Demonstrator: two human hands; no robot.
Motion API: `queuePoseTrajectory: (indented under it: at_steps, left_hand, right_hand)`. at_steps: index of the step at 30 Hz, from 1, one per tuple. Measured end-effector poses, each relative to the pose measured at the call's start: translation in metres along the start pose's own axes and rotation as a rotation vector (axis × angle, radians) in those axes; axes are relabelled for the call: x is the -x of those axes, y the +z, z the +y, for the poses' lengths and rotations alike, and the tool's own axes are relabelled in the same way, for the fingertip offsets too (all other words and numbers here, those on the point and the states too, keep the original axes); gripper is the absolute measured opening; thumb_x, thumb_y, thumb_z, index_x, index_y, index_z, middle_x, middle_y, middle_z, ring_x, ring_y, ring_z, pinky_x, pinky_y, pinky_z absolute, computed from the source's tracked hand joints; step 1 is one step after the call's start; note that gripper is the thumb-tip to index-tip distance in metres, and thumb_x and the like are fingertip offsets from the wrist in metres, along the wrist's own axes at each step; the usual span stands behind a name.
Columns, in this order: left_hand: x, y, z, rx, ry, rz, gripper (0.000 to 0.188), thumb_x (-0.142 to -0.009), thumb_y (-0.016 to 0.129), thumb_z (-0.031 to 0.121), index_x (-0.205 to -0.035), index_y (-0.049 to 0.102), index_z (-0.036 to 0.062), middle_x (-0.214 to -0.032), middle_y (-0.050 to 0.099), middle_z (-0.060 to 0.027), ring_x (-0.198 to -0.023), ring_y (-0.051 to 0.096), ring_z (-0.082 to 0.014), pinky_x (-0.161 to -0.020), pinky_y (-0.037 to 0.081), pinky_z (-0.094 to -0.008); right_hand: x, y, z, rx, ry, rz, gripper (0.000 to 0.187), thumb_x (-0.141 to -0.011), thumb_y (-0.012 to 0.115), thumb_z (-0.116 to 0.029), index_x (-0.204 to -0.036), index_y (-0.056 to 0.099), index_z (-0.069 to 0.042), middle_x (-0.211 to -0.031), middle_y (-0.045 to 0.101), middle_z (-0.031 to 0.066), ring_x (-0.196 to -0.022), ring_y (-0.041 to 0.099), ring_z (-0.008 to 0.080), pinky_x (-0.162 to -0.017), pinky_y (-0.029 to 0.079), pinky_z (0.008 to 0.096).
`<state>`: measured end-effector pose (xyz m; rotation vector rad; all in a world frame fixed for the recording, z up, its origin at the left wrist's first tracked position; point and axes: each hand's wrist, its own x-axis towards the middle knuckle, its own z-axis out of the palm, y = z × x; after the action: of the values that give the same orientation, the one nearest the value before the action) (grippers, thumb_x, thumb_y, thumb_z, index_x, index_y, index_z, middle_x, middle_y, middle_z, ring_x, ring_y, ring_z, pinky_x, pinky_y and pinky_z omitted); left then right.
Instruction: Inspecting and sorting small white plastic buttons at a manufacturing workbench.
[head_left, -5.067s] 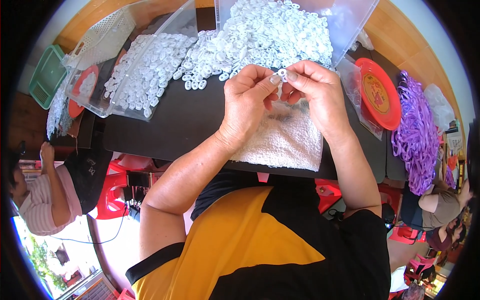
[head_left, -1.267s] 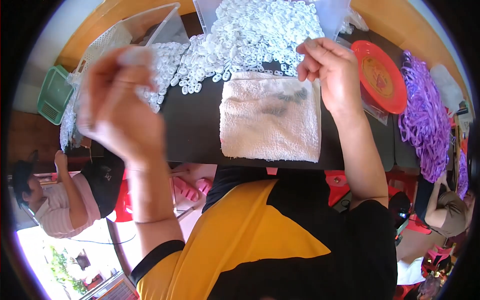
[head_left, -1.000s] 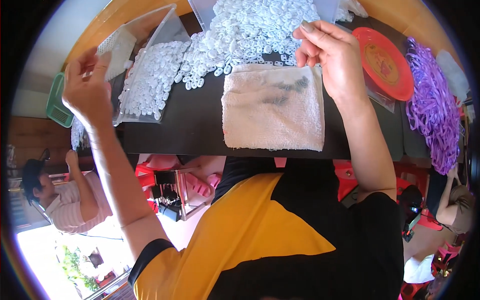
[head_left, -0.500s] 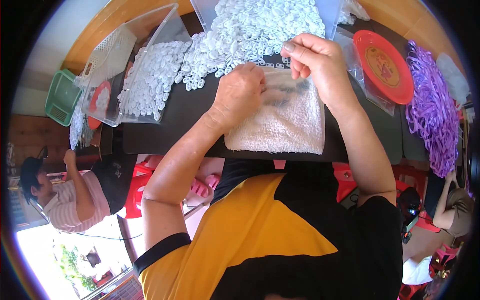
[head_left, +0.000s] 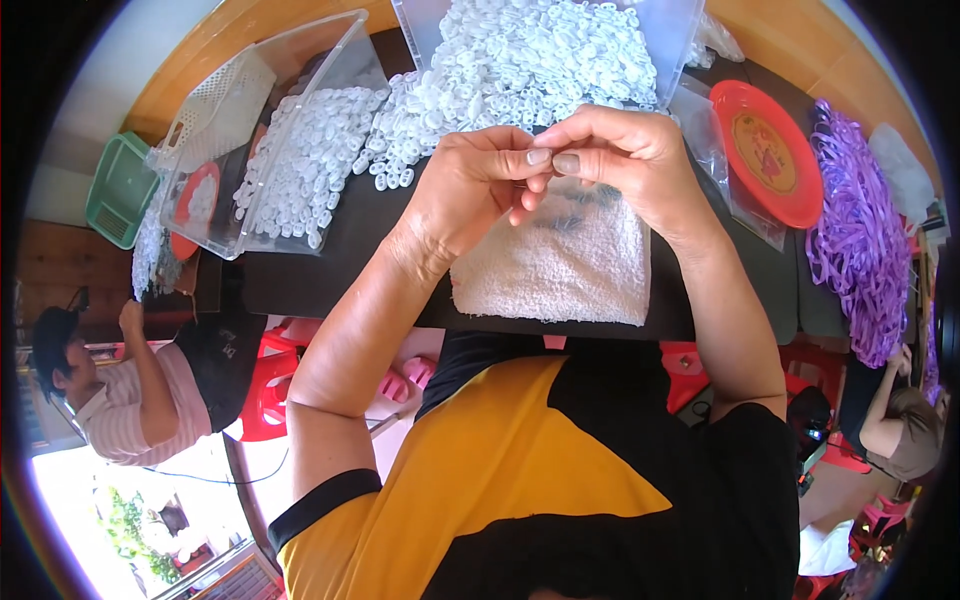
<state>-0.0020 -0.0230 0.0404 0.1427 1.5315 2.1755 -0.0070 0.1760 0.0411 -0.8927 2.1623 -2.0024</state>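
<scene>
My left hand [head_left: 468, 188] and my right hand [head_left: 640, 172] meet above a folded white towel [head_left: 560, 272], thumbs and forefingers pinched tip to tip. Whatever is between the fingertips is too small to make out. Small dark marks or strands show on the towel's far part, partly hidden behind my hands. Just beyond my fingers lies a large heap of small white oval plastic pieces with holes [head_left: 540, 55], spilling from a clear plastic bin [head_left: 683, 45] onto the dark tabletop [head_left: 385, 265].
At left, a tipped clear bin [head_left: 235, 225] holds more white pieces; a white basket [head_left: 225, 110] and green basket [head_left: 118, 190] stand beyond it. On the right are a red round tray [head_left: 770, 155] and purple ribbons [head_left: 860, 240]. One person [head_left: 140, 390] sits left, another [head_left: 895, 420] right.
My right hand has come down and left to meet my left hand. The left hand has turned so its thumb and forefinger touch the right hand's fingertips.
</scene>
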Motion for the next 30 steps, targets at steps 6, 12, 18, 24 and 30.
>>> queuePoseTrajectory:
  at_steps: [6, 12, 18, 24, 30]
  left_hand:
    - [-0.016, 0.002, 0.006, -0.170, 0.001, 0.025, 0.018, -0.090, 0.063, 0.014, -0.088, 0.064, -0.0032, -0.074, 0.062, -0.0059, -0.065, 0.058, -0.0152, -0.053, 0.042, -0.0263]
    - [-0.069, -0.028, -0.026, -1.315, 0.658, 0.152, 0.013, -0.079, 0.066, 0.009, -0.092, 0.068, 0.0046, -0.084, 0.066, -0.0130, -0.074, 0.063, -0.0287, -0.069, 0.051, -0.0374]
    - [-0.080, -0.020, -0.027, -1.693, 0.551, 0.072, 0.012, -0.078, 0.066, 0.014, -0.086, 0.064, 0.0044, -0.088, 0.066, -0.0152, -0.086, 0.063, -0.0362, -0.075, 0.050, -0.0451]
    - [-0.080, -0.020, -0.021, -1.597, 0.320, 0.061, 0.011, -0.077, 0.065, 0.015, -0.081, 0.062, 0.0053, -0.086, 0.063, -0.0142, -0.084, 0.063, -0.0353, -0.074, 0.050, -0.0441]
    - [-0.079, -0.024, -0.033, -1.564, 0.633, 0.088, 0.009, -0.075, 0.064, 0.013, -0.080, 0.061, 0.0060, -0.083, 0.063, -0.0136, -0.082, 0.063, -0.0343, -0.073, 0.050, -0.0431]
  right_hand:
    - [-0.001, -0.007, 0.007, 0.079, -0.005, 0.153, 0.009, -0.085, 0.062, 0.003, -0.093, 0.066, 0.002, -0.082, 0.067, 0.0022, -0.076, 0.060, 0.0077, -0.070, 0.049, 0.0226]
    - [-0.007, -0.010, 0.032, 0.111, 0.089, 0.276, 0.003, -0.084, 0.063, 0.000, -0.086, 0.063, 0.001, -0.072, 0.061, -0.0003, -0.064, 0.051, 0.0066, -0.059, 0.043, 0.0237]
    - [-0.006, -0.012, 0.049, 0.266, 0.155, 0.199, 0.008, -0.076, 0.061, 0.001, -0.084, 0.062, 0.002, -0.068, 0.060, 0.0044, -0.064, 0.053, 0.0107, -0.059, 0.043, 0.0278]
    - [-0.007, -0.011, 0.046, 0.165, 0.264, 0.215, 0.001, -0.085, 0.062, -0.001, -0.084, 0.063, -0.002, -0.070, 0.058, -0.0015, -0.061, 0.053, 0.0063, -0.053, 0.041, 0.0215]
    - [-0.009, -0.009, 0.041, -0.001, 0.260, 0.335, 0.003, -0.082, 0.064, -0.001, -0.082, 0.063, 0.002, -0.071, 0.061, 0.0022, -0.060, 0.054, 0.0087, -0.055, 0.044, 0.0250]
